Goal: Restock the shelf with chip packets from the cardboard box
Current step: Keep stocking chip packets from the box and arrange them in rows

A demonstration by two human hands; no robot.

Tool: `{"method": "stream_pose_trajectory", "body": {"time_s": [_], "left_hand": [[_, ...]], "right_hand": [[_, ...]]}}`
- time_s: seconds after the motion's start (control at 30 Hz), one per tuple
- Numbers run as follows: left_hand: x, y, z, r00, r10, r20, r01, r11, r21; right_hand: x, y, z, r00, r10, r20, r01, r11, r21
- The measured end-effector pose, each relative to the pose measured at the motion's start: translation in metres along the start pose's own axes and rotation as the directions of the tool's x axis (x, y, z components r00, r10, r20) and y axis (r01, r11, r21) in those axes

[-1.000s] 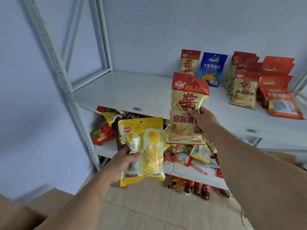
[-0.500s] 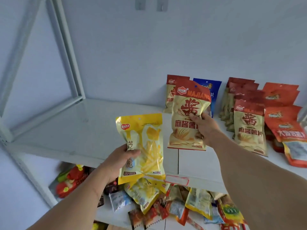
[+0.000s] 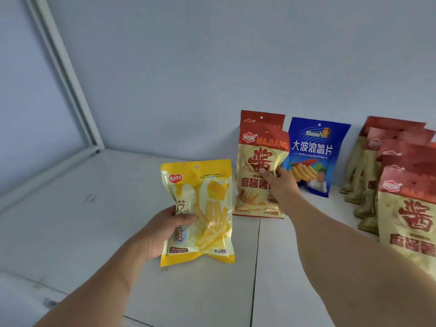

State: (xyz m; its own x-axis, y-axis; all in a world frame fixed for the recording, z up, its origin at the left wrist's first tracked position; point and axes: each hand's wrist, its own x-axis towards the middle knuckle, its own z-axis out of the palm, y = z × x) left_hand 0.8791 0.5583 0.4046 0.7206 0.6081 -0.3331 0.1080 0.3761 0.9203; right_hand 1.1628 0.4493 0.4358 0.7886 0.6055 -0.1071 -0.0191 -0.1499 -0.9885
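Note:
My left hand (image 3: 162, 230) grips a yellow chip packet (image 3: 207, 208) by its left edge, upright above the white shelf (image 3: 70, 220). My right hand (image 3: 279, 182) is shut on a red-and-cream MAJIANG packet (image 3: 254, 175), which stands upright on the shelf directly in front of another packet of the same kind (image 3: 262, 118) leaning at the back wall. The cardboard box is out of view.
A blue chip packet (image 3: 316, 152) stands just right of my right hand. A row of several red-and-cream packets (image 3: 401, 175) fills the shelf's right side. The white shelf frame post (image 3: 68, 83) rises at the back left corner.
The view has risen and closed in on the upper shelf; the lower shelf is gone from sight. My right hand has carried the MAJIANG packet forward and down to the shelf surface near the back wall.

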Motion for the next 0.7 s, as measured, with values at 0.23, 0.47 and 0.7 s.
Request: {"method": "stream_pose_trajectory", "body": {"time_s": [0.23,0.47,0.7], "left_hand": [[0.05,0.013,0.016,0.998,-0.032,-0.056,0.031,0.999,-0.014],[0.076,0.012,0.015,0.998,-0.024,-0.066,0.022,0.999,-0.033],[0.083,0.016,0.01,0.998,0.006,-0.058,-0.008,1.0,-0.023]], "right_hand": [[0.068,0.014,0.014,0.997,-0.059,-0.055,0.055,0.995,-0.084],[0.098,0.02,0.033,0.982,-0.079,-0.171,0.059,0.991,-0.119],[0.095,0.026,0.038,0.938,-0.103,-0.332,0.038,0.98,-0.195]]}}
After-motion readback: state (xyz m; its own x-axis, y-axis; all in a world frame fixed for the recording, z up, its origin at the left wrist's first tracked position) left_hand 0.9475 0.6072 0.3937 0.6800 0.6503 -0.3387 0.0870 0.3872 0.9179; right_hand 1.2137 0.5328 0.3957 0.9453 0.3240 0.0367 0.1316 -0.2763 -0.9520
